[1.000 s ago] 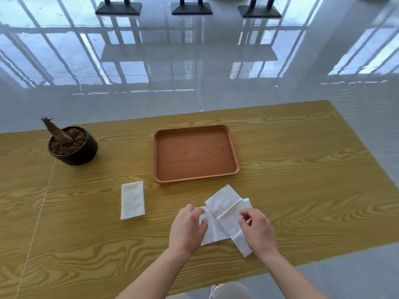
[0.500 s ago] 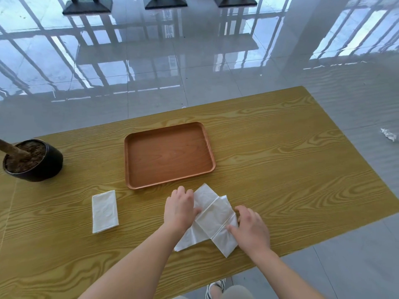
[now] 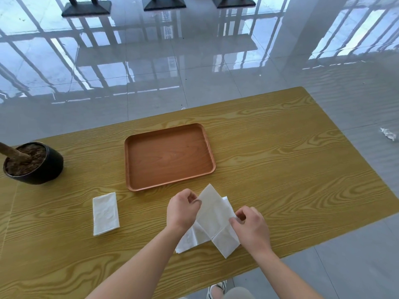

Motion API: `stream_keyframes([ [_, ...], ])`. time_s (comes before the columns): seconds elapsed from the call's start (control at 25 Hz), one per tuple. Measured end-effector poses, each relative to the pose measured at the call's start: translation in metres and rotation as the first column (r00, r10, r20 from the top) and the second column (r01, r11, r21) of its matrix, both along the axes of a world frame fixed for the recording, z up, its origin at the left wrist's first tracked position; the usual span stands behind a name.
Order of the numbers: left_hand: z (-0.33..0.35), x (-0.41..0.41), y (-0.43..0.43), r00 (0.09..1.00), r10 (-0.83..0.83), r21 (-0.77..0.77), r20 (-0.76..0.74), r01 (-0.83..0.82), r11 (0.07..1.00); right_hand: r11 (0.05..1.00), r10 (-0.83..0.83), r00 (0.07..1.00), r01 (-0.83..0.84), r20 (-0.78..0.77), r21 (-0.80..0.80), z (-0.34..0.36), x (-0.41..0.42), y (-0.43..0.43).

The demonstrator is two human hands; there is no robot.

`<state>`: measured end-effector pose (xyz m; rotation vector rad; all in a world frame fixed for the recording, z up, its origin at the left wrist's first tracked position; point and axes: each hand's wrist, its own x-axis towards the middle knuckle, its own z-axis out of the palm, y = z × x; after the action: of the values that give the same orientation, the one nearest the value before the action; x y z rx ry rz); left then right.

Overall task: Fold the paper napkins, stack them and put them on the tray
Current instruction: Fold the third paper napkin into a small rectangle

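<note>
A brown wooden tray (image 3: pixel 129 165) sits empty in the middle of the yellow wood-grain table. One folded white napkin (image 3: pixel 105 213) lies flat to its front left. In front of the tray lie loose white napkins, overlapping and crossed. My left hand (image 3: pixel 182 209) pinches the left edge of the top napkin (image 3: pixel 212 214), which is tilted diagonally. My right hand (image 3: pixel 251 226) pinches the same napkin's right edge. Another napkin (image 3: pixel 190 239) lies underneath, partly hidden by my left wrist.
A black pot (image 3: pixel 37 167) with soil and a brown stump stands at the table's left. A crumpled white scrap (image 3: pixel 388 134) lies on the glossy tiled floor to the right. The table's near edge runs just below my forearms. Dark stand bases (image 3: pixel 164 4) rest on the far floor.
Both hands have shifted from pressing on the napkin pile to pinching the top napkin's opposite edges. The camera view has moved slightly; the tray and folded napkin stay put.
</note>
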<state>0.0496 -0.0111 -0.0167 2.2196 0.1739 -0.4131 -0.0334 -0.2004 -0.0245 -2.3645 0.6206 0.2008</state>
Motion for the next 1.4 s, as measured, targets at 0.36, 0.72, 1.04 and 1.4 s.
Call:
stream_keyframes([
  [0.36,0.02,-0.038,0.068,0.96,0.268,-0.407,-0.078,-0.276,0.871,0.778,0.176,0.982,-0.097,-0.067,0.62,0.031,0.013,0.019],
  [0.72,-0.002,-0.102,0.171,0.707,0.669,-0.33,-0.227,-0.703,0.63,0.789,0.296,0.949,-0.18,-0.108,0.588,0.016,0.056,0.113],
  [1.04,-0.029,-0.135,0.207,0.643,0.733,-0.04,-0.223,-0.757,0.652,0.814,0.567,0.818,-0.575,0.099,0.084,-0.015,0.05,0.147],
  [1.4,-0.027,-0.127,0.198,0.678,0.711,0.022,-0.184,-0.721,0.693,0.471,0.873,0.477,-0.773,0.1,-0.425,-0.023,0.019,0.046],
])
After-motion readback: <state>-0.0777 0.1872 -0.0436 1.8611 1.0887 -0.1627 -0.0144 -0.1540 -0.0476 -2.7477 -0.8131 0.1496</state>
